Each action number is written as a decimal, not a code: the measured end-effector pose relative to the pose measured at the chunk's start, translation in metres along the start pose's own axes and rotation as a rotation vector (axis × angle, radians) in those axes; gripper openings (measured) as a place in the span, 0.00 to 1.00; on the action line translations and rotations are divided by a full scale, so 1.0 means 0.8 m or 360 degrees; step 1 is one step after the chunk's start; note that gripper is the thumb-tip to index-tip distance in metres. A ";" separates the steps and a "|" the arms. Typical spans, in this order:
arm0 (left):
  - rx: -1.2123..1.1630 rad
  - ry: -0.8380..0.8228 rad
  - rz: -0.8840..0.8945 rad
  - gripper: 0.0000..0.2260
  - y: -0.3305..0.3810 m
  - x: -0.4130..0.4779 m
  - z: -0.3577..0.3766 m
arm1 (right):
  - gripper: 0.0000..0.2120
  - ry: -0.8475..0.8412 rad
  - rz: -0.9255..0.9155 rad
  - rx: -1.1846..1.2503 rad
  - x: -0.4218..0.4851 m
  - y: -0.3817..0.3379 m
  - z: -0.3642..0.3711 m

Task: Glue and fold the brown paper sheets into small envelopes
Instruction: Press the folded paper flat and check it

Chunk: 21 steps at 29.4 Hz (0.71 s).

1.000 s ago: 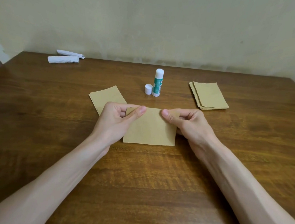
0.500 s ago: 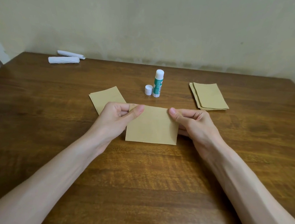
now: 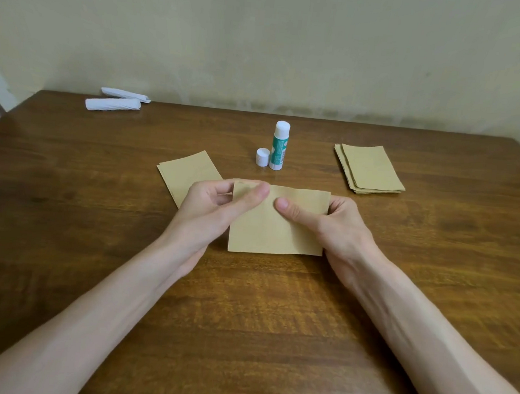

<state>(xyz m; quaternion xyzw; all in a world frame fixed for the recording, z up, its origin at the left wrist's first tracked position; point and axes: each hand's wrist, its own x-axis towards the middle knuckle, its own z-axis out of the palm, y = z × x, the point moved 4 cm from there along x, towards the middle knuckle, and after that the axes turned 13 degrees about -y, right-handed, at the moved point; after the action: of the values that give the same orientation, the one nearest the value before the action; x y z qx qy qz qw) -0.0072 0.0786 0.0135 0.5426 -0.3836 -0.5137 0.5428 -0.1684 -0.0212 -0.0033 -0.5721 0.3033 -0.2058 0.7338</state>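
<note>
1. Brown sheet (image 3: 276, 234) is at the centre of the counter (image 3: 65, 200). Its lower edge is on or just above the wood; cannot tell which.
2. Left hand (image 3: 211, 207) pinches the sheet's upper left part, thumb on the front and fingers curled behind.
3. Right hand (image 3: 339, 226) pinches the upper right part the same way. The two thumb tips are close but apart.
4. Glue stick (image 3: 279, 145) stands upright beyond the sheet, with its cap (image 3: 262, 157) just beside it.
5. Stack of brown sheets (image 3: 369, 169) lies to the right. A flat brown piece (image 3: 186, 170), possibly layered, lies partly hidden behind the left hand.
6. Two white paper rolls (image 3: 113, 104) lie at the far left edge.
</note>
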 end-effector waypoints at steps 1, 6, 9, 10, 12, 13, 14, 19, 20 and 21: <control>0.0014 0.0001 -0.0010 0.13 -0.002 0.000 0.000 | 0.16 0.0018 -0.0012 -0.0014 0.000 0.000 -0.001; 0.0086 0.0132 0.0014 0.07 -0.012 0.000 -0.002 | 0.16 0.0000 0.0005 -0.0094 0.000 0.000 0.002; 0.0075 0.0154 0.0013 0.06 -0.012 0.001 -0.006 | 0.13 0.0043 0.0032 -0.0165 0.000 -0.003 -0.001; 0.0075 0.0158 0.0015 0.07 -0.011 0.001 -0.006 | 0.13 0.0034 0.0041 -0.0160 -0.001 -0.004 -0.002; 0.0066 0.0177 0.0021 0.06 -0.010 0.001 -0.007 | 0.13 -0.0002 0.0073 -0.0136 -0.002 -0.006 -0.004; 0.0059 0.0190 0.0016 0.06 -0.011 0.001 -0.008 | 0.12 -0.0005 0.0083 -0.0139 -0.002 -0.007 -0.005; 0.0060 0.0195 0.0008 0.06 -0.011 0.002 -0.009 | 0.12 0.0004 0.0086 -0.0151 -0.002 -0.008 -0.007; 0.0088 0.0199 -0.0060 0.07 -0.011 0.004 -0.017 | 0.11 -0.0028 0.0058 -0.0153 -0.002 -0.009 -0.012; 0.0101 0.0201 -0.0072 0.08 -0.010 0.004 -0.020 | 0.12 -0.0041 0.0053 -0.0145 -0.003 -0.010 -0.013; 0.0109 0.0195 -0.0092 0.08 -0.009 0.005 -0.023 | 0.12 -0.0026 0.0048 -0.0134 -0.004 -0.012 -0.016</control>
<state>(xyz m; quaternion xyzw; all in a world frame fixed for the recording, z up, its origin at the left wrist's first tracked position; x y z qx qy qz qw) 0.0105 0.0793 0.0035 0.6021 -0.3512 -0.4816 0.5313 -0.1792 -0.0310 0.0043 -0.5996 0.3142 -0.1770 0.7145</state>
